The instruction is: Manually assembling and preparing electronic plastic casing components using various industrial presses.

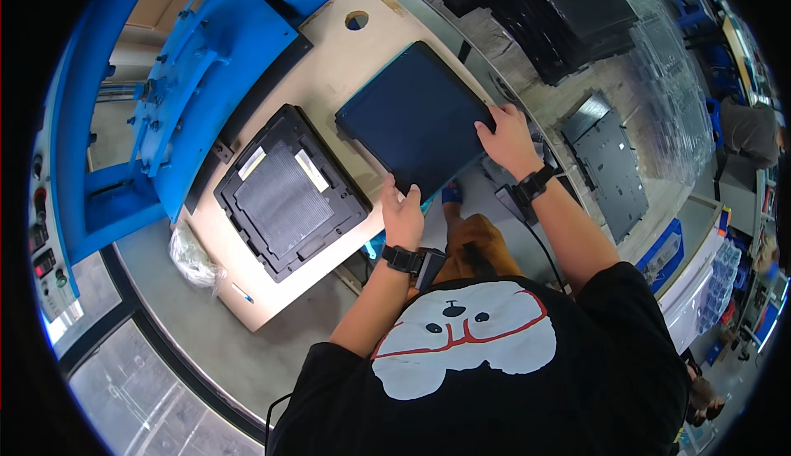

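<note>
The underside of the dark panel [408, 114] is hidden, so whether it rests on the board [329, 60] or is lifted cannot be told. Flat, glossy and near-black, it lies ahead of and between the hands. The right hand [509, 144] pinches its edge, thumb uppermost; the left hand [402, 219] meets the near edge, thumb and forefinger apart, its grip unclear.

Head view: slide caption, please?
Left hand and right hand hold a dark flat panel beside a black ribbed case.
</note>
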